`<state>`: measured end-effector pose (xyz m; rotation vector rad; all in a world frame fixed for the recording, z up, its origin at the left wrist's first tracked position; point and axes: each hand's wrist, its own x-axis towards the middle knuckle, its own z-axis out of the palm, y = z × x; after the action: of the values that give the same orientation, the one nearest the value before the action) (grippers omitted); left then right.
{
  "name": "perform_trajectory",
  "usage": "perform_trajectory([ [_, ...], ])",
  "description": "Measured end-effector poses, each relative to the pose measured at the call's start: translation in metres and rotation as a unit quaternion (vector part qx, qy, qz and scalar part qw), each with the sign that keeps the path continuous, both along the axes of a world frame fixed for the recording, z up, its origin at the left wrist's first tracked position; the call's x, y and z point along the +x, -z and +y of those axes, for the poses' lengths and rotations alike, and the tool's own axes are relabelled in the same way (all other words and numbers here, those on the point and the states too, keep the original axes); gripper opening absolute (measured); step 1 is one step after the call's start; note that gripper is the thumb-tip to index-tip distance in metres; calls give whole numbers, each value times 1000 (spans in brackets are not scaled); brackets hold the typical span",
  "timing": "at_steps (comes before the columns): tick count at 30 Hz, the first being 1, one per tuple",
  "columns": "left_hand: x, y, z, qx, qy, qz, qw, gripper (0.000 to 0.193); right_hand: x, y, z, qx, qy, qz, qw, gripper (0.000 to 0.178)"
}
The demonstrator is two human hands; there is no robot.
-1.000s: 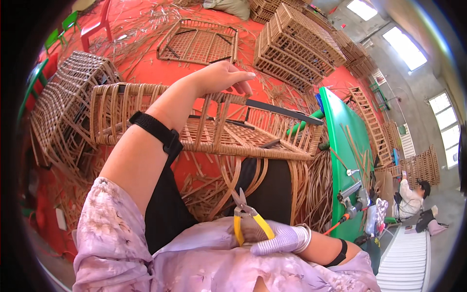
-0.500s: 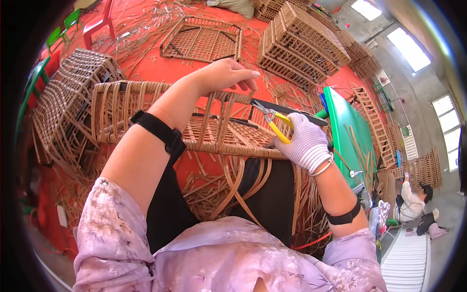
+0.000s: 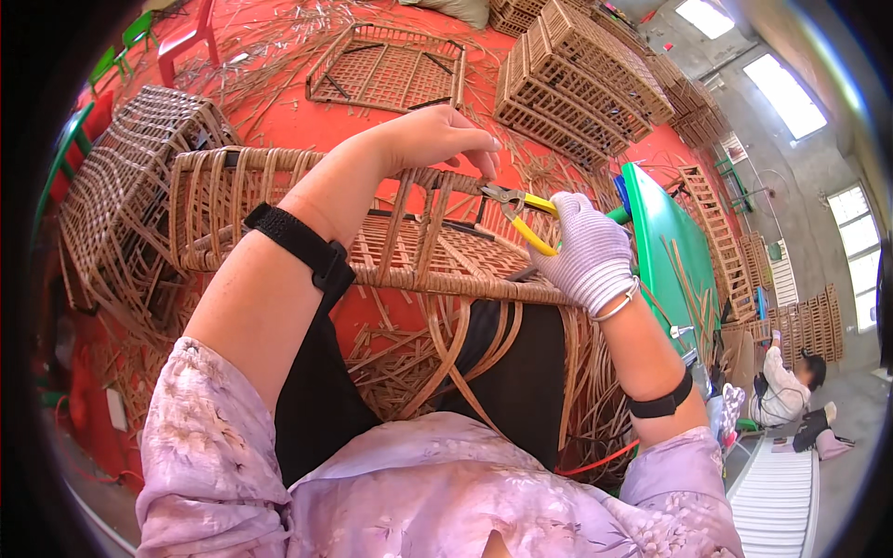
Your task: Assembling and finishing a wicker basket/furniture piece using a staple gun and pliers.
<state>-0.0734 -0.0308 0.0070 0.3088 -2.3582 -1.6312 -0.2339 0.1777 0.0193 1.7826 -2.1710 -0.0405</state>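
A woven rattan basket frame (image 3: 419,277) lies across my lap, its wrapped rim facing up. In my gloved right hand (image 3: 586,244) is a pair of cutting pliers (image 3: 535,234) with yellow handles, spread apart. The metal jaws meet the end of the wrapped rim (image 3: 446,180), beside my left fingertips. My bare left hand (image 3: 445,139) reaches over the far side of that rim, its fingers bent down and closed near the pliers' tip. Whatever they pinch is too small or hidden to make out. Loose rattan strips (image 3: 456,363) cross over my legs below the frame.
Woven baskets (image 3: 139,186) stand at the left, and more are stacked (image 3: 581,84) at the far right. A shallow woven frame (image 3: 391,70) lies on the strip-littered red floor. A green table (image 3: 665,232) is close on my right. Another person (image 3: 786,386) sits farther right.
The pliers have swung up and left, bringing their jaws onto the rim's end. My left fingers have curled down toward the same spot.
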Motion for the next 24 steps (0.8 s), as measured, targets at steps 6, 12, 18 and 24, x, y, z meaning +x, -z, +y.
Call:
perform_trajectory([
  [6,-1,5,-2,8,4,4,1000,38,-5,2,-7,0,-34,15,999,56],
  [12,-3,2,0,2,-10,-4,1000,38,-10,5,-9,-12,-48,25,998,50],
  [18,-6,10,-9,-12,-20,-8,1000,41,-12,9,-11,-27,-51,8,998,41],
  [24,-12,16,-7,2,-73,-8,997,44,-21,5,17,-131,-47,-39,989,51],
])
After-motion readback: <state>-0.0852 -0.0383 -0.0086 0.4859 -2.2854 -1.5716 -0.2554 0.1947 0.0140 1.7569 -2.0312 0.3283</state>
